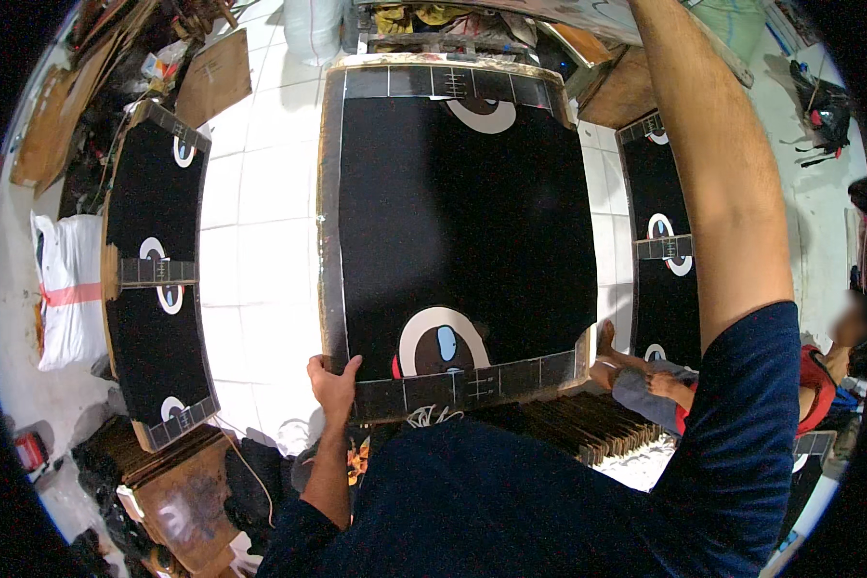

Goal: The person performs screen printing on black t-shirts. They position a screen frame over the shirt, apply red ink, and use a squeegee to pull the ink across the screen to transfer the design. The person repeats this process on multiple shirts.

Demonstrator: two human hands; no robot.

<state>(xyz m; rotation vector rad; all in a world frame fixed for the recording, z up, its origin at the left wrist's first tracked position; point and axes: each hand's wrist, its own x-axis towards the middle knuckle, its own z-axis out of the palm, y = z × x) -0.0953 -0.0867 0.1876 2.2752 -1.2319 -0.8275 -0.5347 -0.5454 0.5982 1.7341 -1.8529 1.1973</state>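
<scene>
In front of me lies a large flat board [462, 231] with a black covering. Printed on it are a big cartoon eye [424, 339] at the near edge and part of another eye [491, 116] at the far edge. Dark strips with white marks run along its near and far ends. My left hand [335, 385] grips the board's near left corner, thumb on top, the other fingers around the edge. My right arm [727, 183] reaches up and forward past the board's right side. The right hand itself lies beyond the top of the picture.
Similar boards with printed eyes stand at the left [154, 222] and right [660, 193]. A white sack [72, 289] lies at far left. Another person in a red top [817, 390] sits low at right. Stacked brown sheets [617, 429] lie below the near edge; white tiles [260, 212] cover the floor.
</scene>
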